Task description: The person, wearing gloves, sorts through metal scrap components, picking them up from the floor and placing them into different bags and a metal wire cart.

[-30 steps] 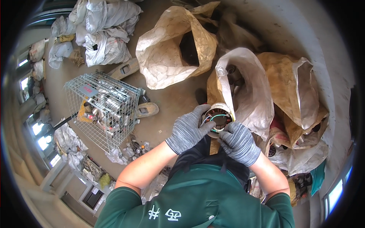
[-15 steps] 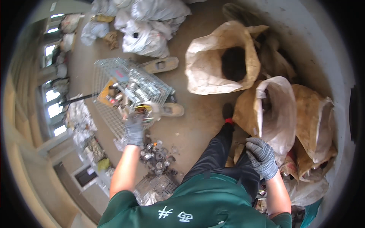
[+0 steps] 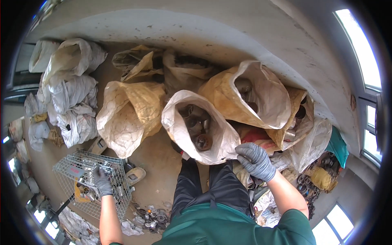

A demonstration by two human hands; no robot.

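Fingers (image 3: 246,151) of the right hand (image 3: 259,164), sheathed in ribbed grey knit, are drawn narrow, and the crinkled rim of a pale sack (image 3: 223,141) is pinched between them. Just in front of the dark trousers (image 3: 188,179), the sack is spread open into a rounded mouth; dull, cylindrical metal parts (image 3: 200,122) are heaped within, one of them ringed in coppery brown. Well to the left, the left hand (image 3: 102,183) is stretched over a silvery wire cage (image 3: 65,183); its fingers are turned away, so whether anything is gripped cannot be told. Tube-shaped pieces (image 3: 86,190) are piled inside the thin, squared mesh. Beside the pale sack, a stiff, creased tan sack (image 3: 143,98) is opened wide, and small metal scraps (image 3: 153,216) are scattered across the smooth brown floor (image 3: 151,171).
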